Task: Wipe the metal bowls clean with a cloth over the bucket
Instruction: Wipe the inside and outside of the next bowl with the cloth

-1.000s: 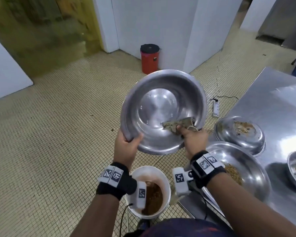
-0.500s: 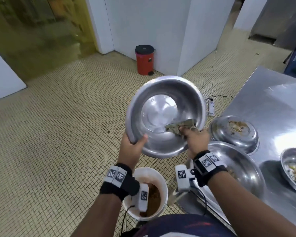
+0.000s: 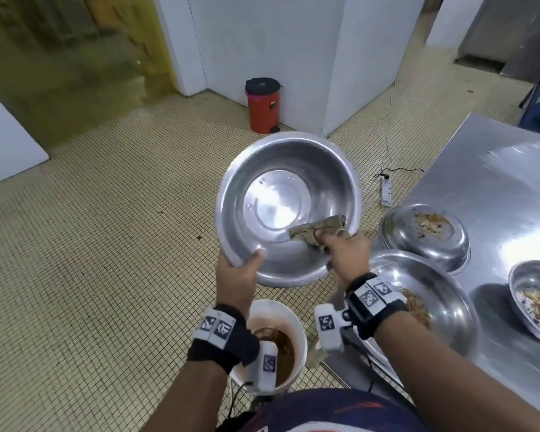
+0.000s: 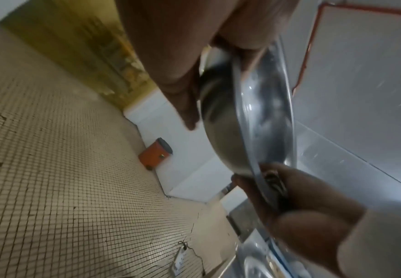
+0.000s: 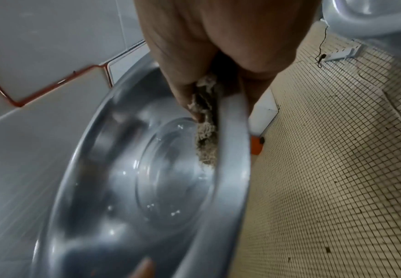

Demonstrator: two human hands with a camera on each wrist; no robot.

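Bowl [image 3: 289,210] tilted, opening toward wearer

**Layout: bowl over bucket, dirty bowls at right**

At frame centre the held bowl [image 3: 289,210] is sitting tilted above the bucket [image 3: 275,344], which is standing on the floor at bottom centre. The cloth [image 3: 317,232] is lying inside the bowl's lower right wall. At right, three food-soiled bowls [image 3: 424,235] are resting on the steel table [image 3: 493,182]. A pedal bin [image 3: 262,104] is standing behind, against the wall; a power strip [image 3: 386,191] is lying on the floor beside the table.
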